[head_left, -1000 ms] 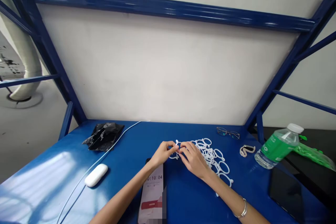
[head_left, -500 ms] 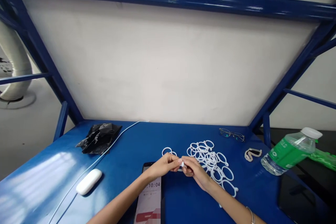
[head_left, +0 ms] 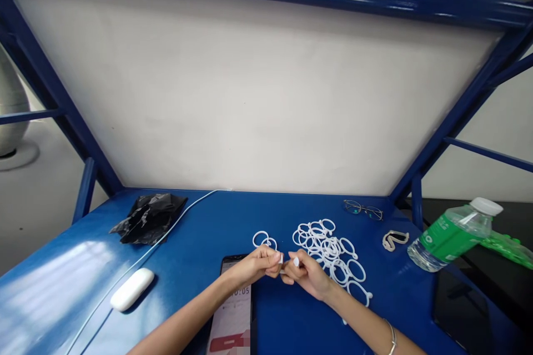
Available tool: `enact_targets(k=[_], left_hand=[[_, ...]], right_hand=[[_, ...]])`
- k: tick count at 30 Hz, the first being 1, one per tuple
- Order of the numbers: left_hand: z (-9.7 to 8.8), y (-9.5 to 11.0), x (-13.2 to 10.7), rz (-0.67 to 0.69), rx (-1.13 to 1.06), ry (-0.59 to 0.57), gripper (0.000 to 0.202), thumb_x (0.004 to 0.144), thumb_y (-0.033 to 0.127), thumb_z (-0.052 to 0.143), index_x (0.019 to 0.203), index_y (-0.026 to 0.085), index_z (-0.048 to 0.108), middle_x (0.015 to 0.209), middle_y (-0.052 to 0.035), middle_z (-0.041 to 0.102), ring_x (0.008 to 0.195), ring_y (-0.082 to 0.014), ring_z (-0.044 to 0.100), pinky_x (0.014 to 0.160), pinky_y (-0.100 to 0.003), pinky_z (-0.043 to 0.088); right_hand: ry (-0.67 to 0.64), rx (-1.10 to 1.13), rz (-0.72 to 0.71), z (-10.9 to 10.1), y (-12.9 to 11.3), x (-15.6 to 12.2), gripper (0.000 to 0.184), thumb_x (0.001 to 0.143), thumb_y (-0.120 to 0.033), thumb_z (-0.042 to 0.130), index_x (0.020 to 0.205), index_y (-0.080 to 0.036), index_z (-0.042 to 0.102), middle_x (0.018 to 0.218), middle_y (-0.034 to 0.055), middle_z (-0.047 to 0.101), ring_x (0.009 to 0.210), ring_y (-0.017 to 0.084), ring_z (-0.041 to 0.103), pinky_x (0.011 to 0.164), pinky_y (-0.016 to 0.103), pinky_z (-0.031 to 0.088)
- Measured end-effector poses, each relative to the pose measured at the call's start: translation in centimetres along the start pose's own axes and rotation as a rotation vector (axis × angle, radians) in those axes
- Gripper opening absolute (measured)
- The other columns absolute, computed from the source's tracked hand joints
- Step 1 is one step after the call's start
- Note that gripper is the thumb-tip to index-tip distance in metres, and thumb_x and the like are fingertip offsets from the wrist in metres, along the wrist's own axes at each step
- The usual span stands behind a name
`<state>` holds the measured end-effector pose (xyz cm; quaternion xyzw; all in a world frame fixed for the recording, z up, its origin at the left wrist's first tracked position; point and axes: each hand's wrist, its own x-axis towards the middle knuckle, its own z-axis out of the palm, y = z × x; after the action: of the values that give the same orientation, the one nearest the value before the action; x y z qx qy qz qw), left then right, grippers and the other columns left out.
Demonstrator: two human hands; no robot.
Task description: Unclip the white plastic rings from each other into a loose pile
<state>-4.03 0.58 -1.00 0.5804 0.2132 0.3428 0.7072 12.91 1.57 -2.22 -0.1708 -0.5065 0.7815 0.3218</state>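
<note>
My left hand [head_left: 266,260] is closed, thumb and fingers pinching one white end of a small white plastic ring [head_left: 281,259]. Just to its right, my right hand [head_left: 303,270] is closed as well, with the ring's rounded white tip showing at its thumb. A gap separates the two ends; most of the ring is hidden by my fingers. Beyond my left hand lie two white rings [head_left: 261,239], overlapping. A loose pile of several similar rings [head_left: 331,247], some with small knobs, spreads behind and beside my right hand.
A phone [head_left: 231,310] showing a timer lies under my left forearm. Leftward are a white rounded case [head_left: 132,289], a white cable [head_left: 166,233] and a black plastic bag [head_left: 152,219]. Glasses [head_left: 363,210], a beige strap-like item [head_left: 395,240] and a green-labelled bottle [head_left: 453,236] are on the right.
My hands have drawn slightly apart, and the white ends between my fingertips are now separated. The whole view has shifted a little; the pile looks the same.
</note>
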Motion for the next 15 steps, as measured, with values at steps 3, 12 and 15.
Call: enact_targets(k=[3, 12, 15], left_hand=[[-0.4, 0.7, -0.1, 0.045, 0.226, 0.076, 0.059, 0.086, 0.062, 0.047, 0.051, 0.017, 0.035, 0.052, 0.0048, 0.032, 0.051, -0.0079, 0.026, 0.054, -0.026, 0.023], [-3.4, 0.0, -0.5, 0.200, 1.437, 0.287, 0.043, 0.100, 0.035, 0.029, 0.074, 0.015, 0.058, 0.074, -0.0057, 0.056, 0.074, -0.0183, 0.046, 0.069, -0.030, 0.036], [-3.6, -0.3, -0.5, 0.189, 1.500, 0.270, 0.037, 0.100, 0.030, 0.032, 0.081, 0.015, 0.060, 0.081, -0.0067, 0.059, 0.078, -0.0185, 0.049, 0.069, -0.030, 0.039]], right_hand=[[0.131, -0.322, -0.058, -0.2, -0.6, 0.0, 0.055, 0.091, -0.050, 0.045, 0.046, -0.019, 0.038, 0.044, -0.0049, 0.036, 0.045, 0.009, 0.032, 0.053, 0.027, 0.033], [0.675, -1.819, -0.299, -4.4, -2.6, 0.3, 0.018, 0.089, -0.022, 0.047, 0.095, -0.020, 0.064, 0.097, 0.0092, 0.066, 0.097, 0.028, 0.054, 0.085, 0.042, 0.036], [0.669, -1.968, -0.188, -6.0, -2.0, 0.3, 0.015, 0.088, -0.023, 0.051, 0.087, -0.019, 0.065, 0.092, 0.0082, 0.066, 0.093, 0.027, 0.055, 0.084, 0.043, 0.036]])
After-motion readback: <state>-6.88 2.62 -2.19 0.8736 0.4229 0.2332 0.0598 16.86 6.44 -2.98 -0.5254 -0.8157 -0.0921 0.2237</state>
